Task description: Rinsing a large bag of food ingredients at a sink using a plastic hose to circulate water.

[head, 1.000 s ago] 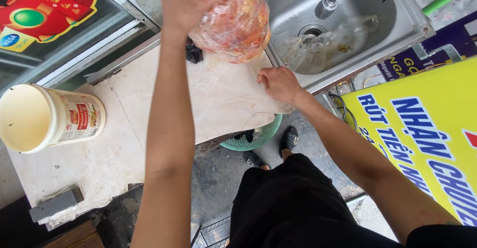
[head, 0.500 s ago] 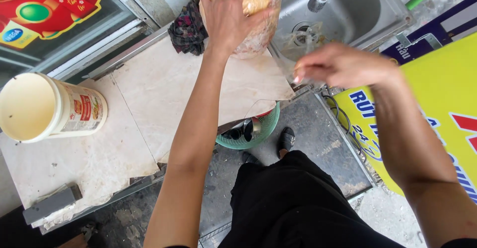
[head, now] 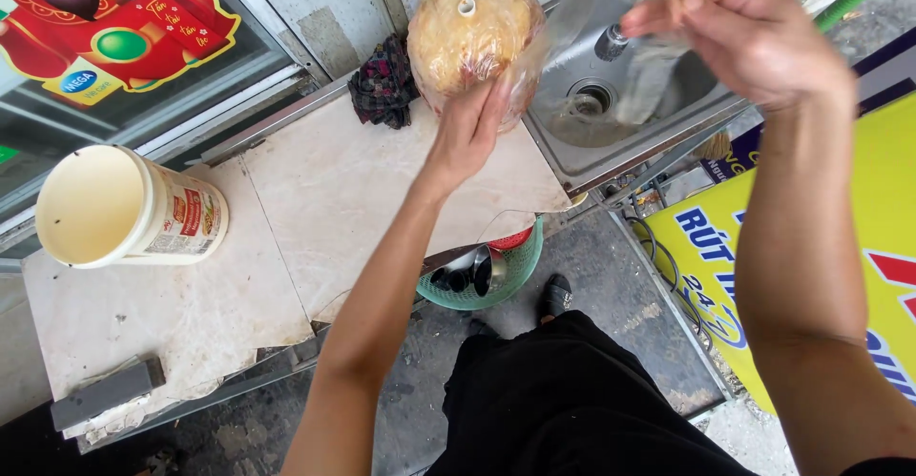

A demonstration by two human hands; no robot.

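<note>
L hand (head: 469,133) cups a peeled coconut (head: 469,32) from below, fingers pressed tog. on it, at 12 o'clock above the counter (head: 363,199). R hand (head: 754,32) at 1 o'clock pinches the clear plastic bag (head: 592,18) over the sink (head: 620,123). Cream bucket (head: 124,207) at 9.

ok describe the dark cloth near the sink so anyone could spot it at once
Start at the steel sink and go left along the back edge of the pale stone counter. The dark cloth lies crumpled against the wall, left of the left hand. It is the only dark, soft thing on the counter.
</note>
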